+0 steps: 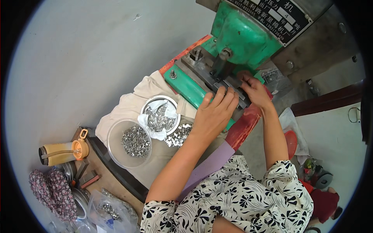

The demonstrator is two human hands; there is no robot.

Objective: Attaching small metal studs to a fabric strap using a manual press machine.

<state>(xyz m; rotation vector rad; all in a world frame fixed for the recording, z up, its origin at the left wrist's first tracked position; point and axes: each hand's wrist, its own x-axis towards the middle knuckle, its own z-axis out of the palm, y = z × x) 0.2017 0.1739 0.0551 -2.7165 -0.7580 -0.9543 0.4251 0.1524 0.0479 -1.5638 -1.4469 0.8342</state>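
Note:
Before me stands a green press [248, 39] with a dark metal die [208, 72] on its bed. My left hand [219, 110] is at the die's near edge, palm down. Its little finger is lifted apart and the others bend down; the thumb and whatever they pinch are hidden. At the die's right end, my right hand [254, 89] has its fingers curled together, and what they hold is too small to make out. Left of my left forearm are a pile of shiny metal pieces [179, 136], a round metal dish [178, 121] with thin pieces on white paper, and a clear plastic tub [110, 141] of small metal parts.
Beige cloth [120, 110] lies under the containers. A yellow bottle [58, 153], a floral cloth bundle [52, 194] and a plastic bag [110, 213] crowd the left side. Red padding [244, 126] lines the bench edge. Another person [324, 204] is at the lower right.

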